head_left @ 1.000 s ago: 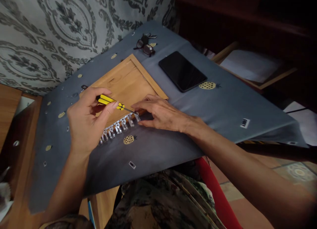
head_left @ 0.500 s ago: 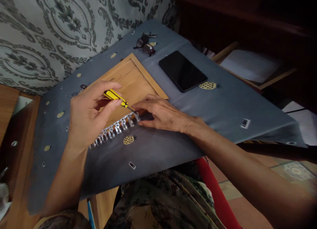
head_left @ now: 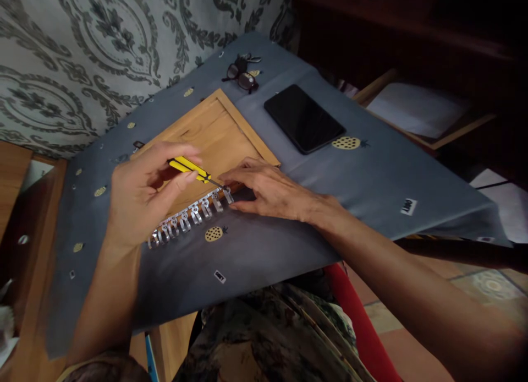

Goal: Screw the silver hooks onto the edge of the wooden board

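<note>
My left hand (head_left: 142, 195) pinches a small yellow-handled screwdriver (head_left: 190, 170), its thin tip pointing right toward the near edge of a wooden panel (head_left: 206, 137). A row of several small silver metal brackets (head_left: 187, 217) runs along that edge. My right hand (head_left: 270, 189) rests on the panel's near right corner, with its fingertips pressed on the last bracket beside the screwdriver tip. What lies under those fingers is hidden.
A grey cloth (head_left: 289, 228) with small pineapple prints covers the table. A black tablet (head_left: 304, 119) lies at the back right and folded glasses (head_left: 241, 74) at the far edge. A patterned wall (head_left: 103, 46) stands behind, dark wooden furniture (head_left: 412, 35) to the right.
My left hand has shifted a little left and turned the screwdriver between its fingers, uncovering more of the bracket row. My right hand has stayed put.
</note>
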Action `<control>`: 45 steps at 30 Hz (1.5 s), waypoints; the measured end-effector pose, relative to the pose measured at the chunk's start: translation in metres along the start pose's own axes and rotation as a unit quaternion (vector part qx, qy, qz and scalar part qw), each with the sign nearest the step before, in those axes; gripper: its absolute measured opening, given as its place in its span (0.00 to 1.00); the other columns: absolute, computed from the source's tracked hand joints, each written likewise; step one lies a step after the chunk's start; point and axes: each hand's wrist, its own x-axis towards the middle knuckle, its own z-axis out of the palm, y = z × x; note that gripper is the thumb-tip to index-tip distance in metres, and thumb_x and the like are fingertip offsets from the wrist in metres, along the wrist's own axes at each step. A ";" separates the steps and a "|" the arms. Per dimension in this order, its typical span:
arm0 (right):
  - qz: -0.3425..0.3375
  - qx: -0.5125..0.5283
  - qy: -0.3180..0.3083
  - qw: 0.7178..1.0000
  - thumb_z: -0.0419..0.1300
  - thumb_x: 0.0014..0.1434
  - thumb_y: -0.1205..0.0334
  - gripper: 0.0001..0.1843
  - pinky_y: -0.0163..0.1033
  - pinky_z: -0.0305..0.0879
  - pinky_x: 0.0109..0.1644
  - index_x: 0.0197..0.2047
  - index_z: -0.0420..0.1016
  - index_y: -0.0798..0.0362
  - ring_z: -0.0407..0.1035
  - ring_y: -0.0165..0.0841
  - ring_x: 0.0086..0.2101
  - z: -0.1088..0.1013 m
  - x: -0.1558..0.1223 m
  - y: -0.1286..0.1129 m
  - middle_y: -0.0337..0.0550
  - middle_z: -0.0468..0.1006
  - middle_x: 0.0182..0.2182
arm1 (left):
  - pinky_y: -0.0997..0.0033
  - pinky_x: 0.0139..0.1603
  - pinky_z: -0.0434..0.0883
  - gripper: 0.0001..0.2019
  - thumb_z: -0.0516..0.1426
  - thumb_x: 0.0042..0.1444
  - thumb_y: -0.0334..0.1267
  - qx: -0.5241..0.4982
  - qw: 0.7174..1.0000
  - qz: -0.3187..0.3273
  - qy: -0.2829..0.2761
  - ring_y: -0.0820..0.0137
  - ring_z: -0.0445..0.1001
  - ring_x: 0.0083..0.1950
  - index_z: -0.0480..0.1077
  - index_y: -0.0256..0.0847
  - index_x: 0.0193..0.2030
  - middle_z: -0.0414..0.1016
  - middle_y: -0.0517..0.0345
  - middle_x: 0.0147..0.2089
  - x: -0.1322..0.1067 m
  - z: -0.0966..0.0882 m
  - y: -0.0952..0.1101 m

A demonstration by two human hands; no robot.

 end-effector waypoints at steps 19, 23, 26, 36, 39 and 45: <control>0.004 -0.003 -0.010 1.000 0.67 0.58 0.64 0.24 0.46 0.62 0.52 0.57 0.74 0.55 0.66 0.43 0.48 -0.002 -0.001 -0.003 0.51 0.75 0.44 | 0.78 0.37 0.77 0.18 0.65 0.51 0.28 0.000 0.996 -0.018 0.088 0.75 0.79 0.38 0.78 0.45 0.49 0.80 0.62 0.39 0.000 0.005 0.004; -0.002 0.004 -0.006 1.000 0.67 0.57 0.64 0.24 0.46 0.62 0.53 0.57 0.74 0.54 0.66 0.43 0.49 -0.002 -0.001 -0.002 0.50 0.75 0.43 | 0.83 0.34 0.75 0.15 0.66 0.49 0.28 0.014 0.992 -0.015 0.121 0.79 0.76 0.34 0.79 0.43 0.44 0.78 0.64 0.34 -0.002 0.010 0.003; -0.005 0.005 -0.004 1.000 0.66 0.57 0.64 0.22 0.46 0.62 0.53 0.56 0.74 0.53 0.66 0.43 0.49 -0.001 0.000 -0.001 0.48 0.75 0.43 | 0.84 0.35 0.76 0.15 0.65 0.49 0.27 0.024 0.992 -0.016 0.126 0.80 0.76 0.34 0.78 0.43 0.44 0.77 0.66 0.33 -0.002 0.011 0.003; -0.009 0.009 0.000 1.000 0.66 0.58 0.63 0.23 0.48 0.61 0.53 0.57 0.74 0.53 0.66 0.44 0.50 0.000 -0.001 -0.001 0.49 0.76 0.43 | 0.84 0.34 0.77 0.12 0.66 0.49 0.30 0.071 0.988 -0.039 0.129 0.80 0.76 0.32 0.77 0.40 0.42 0.76 0.65 0.33 -0.004 0.011 0.004; -0.011 0.010 0.004 1.000 0.66 0.57 0.63 0.23 0.48 0.62 0.52 0.57 0.74 0.53 0.66 0.44 0.49 0.000 -0.001 0.000 0.49 0.76 0.42 | 0.85 0.33 0.76 0.12 0.66 0.49 0.30 0.080 0.988 -0.042 0.127 0.81 0.75 0.30 0.77 0.40 0.42 0.75 0.66 0.32 -0.005 0.012 0.002; -0.016 -0.003 0.002 1.000 0.67 0.57 0.62 0.22 0.46 0.62 0.51 0.55 0.75 0.53 0.66 0.43 0.47 0.000 0.000 0.001 0.48 0.76 0.42 | 0.77 0.34 0.79 0.11 0.66 0.52 0.34 0.079 0.989 -0.070 0.107 0.76 0.77 0.32 0.76 0.48 0.43 0.76 0.64 0.34 -0.007 0.012 0.002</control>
